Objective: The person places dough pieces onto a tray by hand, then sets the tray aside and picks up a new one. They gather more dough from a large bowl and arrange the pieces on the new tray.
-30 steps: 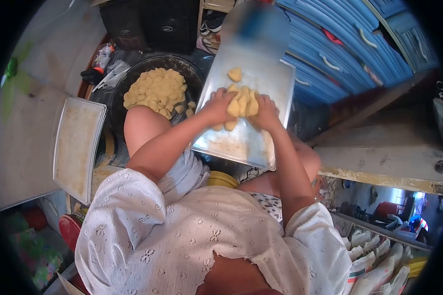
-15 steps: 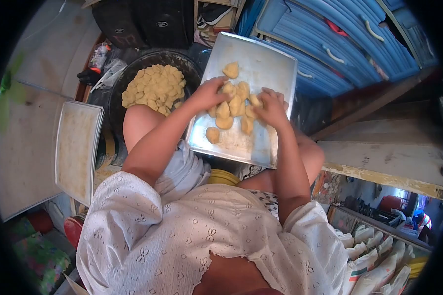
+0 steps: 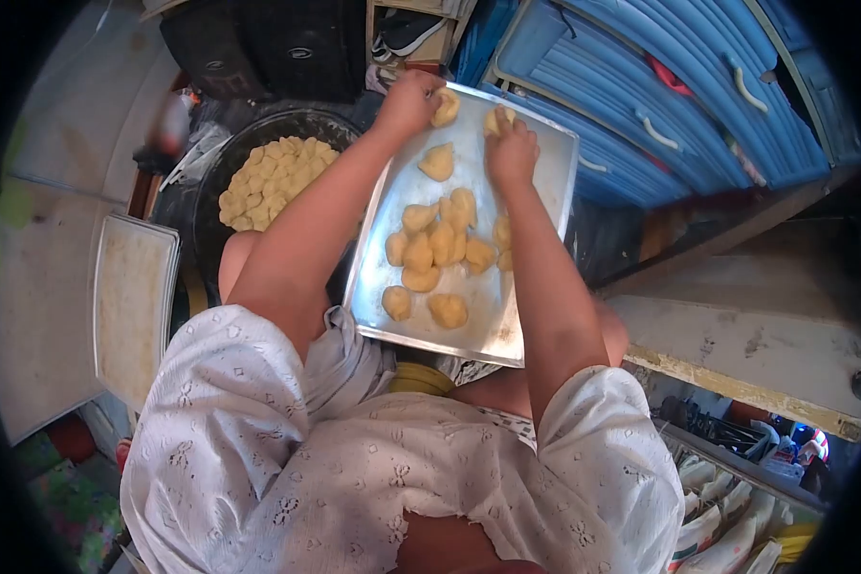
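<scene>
A metal baking tray (image 3: 483, 335) rests tilted across my lap. Several lumps of yellow dough (image 3: 440, 244) are bunched in its middle, with others lying apart. At the tray's far left corner, my left hand (image 3: 413, 103) has its fingers closed on a dough piece (image 3: 445, 108). My right hand (image 3: 514, 153) reaches to the far edge, its fingers curled over another dough piece (image 3: 497, 120). My right forearm partly covers dough along the tray's right side. To the left stands a black basin (image 3: 206, 196) holding a heap of dough pieces (image 3: 273, 182).
Blue drawers (image 3: 631, 105) stand at the far right, beside a wooden shelf (image 3: 737, 335). Stacked trays (image 3: 134, 306) lean at my left. Black cases (image 3: 287, 48) and shoes (image 3: 411, 33) are at the back. Packed bags (image 3: 722, 517) sit at lower right.
Both hands have moved from the dough cluster in the middle to the tray's far edge, each with a dough piece. My arms are stretched further forward.
</scene>
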`<state>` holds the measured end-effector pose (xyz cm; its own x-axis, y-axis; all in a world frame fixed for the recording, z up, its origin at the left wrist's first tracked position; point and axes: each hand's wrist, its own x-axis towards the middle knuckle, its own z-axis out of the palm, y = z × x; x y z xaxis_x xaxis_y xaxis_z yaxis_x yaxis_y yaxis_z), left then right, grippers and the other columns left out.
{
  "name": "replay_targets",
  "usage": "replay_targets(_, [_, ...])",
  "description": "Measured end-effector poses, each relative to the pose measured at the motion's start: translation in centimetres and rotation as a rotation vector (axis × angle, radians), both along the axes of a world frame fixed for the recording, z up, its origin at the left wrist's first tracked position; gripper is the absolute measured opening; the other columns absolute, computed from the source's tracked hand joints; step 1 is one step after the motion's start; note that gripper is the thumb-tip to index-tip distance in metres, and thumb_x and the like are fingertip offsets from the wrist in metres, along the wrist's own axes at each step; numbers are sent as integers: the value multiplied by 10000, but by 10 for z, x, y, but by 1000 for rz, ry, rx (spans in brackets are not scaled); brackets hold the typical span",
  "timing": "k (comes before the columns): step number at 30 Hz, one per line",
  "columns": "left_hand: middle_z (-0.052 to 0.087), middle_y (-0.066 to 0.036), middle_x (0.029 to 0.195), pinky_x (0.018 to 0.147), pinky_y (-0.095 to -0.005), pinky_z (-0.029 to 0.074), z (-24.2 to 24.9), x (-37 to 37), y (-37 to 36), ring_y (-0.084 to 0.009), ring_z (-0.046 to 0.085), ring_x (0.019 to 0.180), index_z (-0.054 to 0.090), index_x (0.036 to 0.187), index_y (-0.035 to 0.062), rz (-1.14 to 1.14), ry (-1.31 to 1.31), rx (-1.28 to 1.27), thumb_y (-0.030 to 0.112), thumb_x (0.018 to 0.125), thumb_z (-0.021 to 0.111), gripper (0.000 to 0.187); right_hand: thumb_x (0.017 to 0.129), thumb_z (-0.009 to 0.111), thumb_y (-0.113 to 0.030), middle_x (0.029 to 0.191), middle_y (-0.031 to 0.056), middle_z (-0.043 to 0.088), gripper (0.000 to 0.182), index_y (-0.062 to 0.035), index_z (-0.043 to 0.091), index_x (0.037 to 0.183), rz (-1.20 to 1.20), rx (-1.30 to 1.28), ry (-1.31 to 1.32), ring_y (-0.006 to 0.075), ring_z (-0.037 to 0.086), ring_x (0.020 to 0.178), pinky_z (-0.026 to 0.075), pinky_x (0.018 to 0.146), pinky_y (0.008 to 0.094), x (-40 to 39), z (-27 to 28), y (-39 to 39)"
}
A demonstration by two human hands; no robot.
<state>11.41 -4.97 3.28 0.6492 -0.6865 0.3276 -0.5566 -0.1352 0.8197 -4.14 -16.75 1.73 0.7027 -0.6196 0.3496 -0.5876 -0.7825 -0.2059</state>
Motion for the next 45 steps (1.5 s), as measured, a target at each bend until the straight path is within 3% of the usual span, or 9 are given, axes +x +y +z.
replay_targets(2, [569, -170, 1132, 858, -343, 469, -14, -8, -11, -283, 585, 996, 587, 1165, 46, 34, -342, 262, 145, 775, 661, 409, 765, 625, -96, 1256, 176, 471, 589, -127, 460, 1330, -19, 80, 6, 339, 500, 1064, 413, 907, 428, 4, 4, -1])
replay_targets(8, [546, -165, 1065, 864, -405, 446, -22, -21, -16, -335, 551, 965, 612, 1136, 57, 72, -268, 265, 220, 759, 674, 415, 747, 629, -78, 1069, 135, 576, 432, -71, 593, 1177, 68, 536, -432, 330, 508, 1062, 423, 904, 388, 15, 12, -7])
replay_targets(14, [543, -155, 1016, 824, -408, 455, -11, -26, -12, -343, 552, 953, 636, 1012, 39, 183, -431, 169, 178, 756, 667, 293, 738, 656, -172, 1033, 158, 565, 298, -33, 641, 1000, 163, 23, -186, 336, 551, 979, 444, 844, 423, 12, 33, 12])
replay_targets(20, [546, -112, 1087, 838, -438, 422, -27, -8, -19, -329, 531, 1010, 649, 1010, 82, 13, -261, 244, 230, 746, 685, 304, 673, 707, -188, 1012, 158, 576, 282, -33, 635, 898, 401, 547, -63, 334, 579, 924, 473, 789, 408, -9, 27, 51])
replay_targets(24, [581, -82, 1019, 896, -418, 356, -9, -21, -22, -259, 498, 1072, 652, 1026, 106, 166, -561, 199, 291, 758, 674, 326, 650, 689, -98, 907, 162, 615, 240, -33, 647, 876, 296, 682, -319, 326, 608, 833, 488, 761, 383, -21, 27, 17])
replay_targets(30, [604, -29, 910, 839, -410, 330, -17, -45, -50, -210, 536, 949, 685, 954, 161, -63, -730, 206, 249, 767, 606, 221, 704, 593, -3, 948, 175, 631, 261, -17, 661, 956, 97, 210, -532, 324, 591, 842, 473, 803, 371, -25, 17, -32])
replay_targets(37, [599, -22, 920, 843, -408, 323, -9, -49, -57, -202, 537, 969, 693, 915, 173, -80, -814, 400, 160, 748, 581, 202, 728, 616, -128, 1126, 166, 593, 388, -57, 616, 1110, 189, -49, -93, 305, 566, 934, 436, 874, 364, -47, 31, -26])
replay_targets(42, [608, -7, 965, 854, -406, 310, -4, -60, -59, -205, 513, 1015, 678, 969, 165, -134, -765, 243, 204, 739, 631, 238, 689, 692, -192, 996, 177, 614, 412, -32, 615, 1062, 461, 636, 489, 320, 581, 928, 458, 830, 360, -101, 54, 1])
replay_targets(45, [611, -2, 955, 864, -400, 301, -1, -69, -69, -202, 507, 1021, 670, 999, 158, -242, -745, 321, 226, 754, 641, 256, 675, 721, -175, 947, 157, 644, 435, -33, 605, 1069, 553, 823, 379, 263, 623, 851, 489, 760, 326, -110, 43, -10])
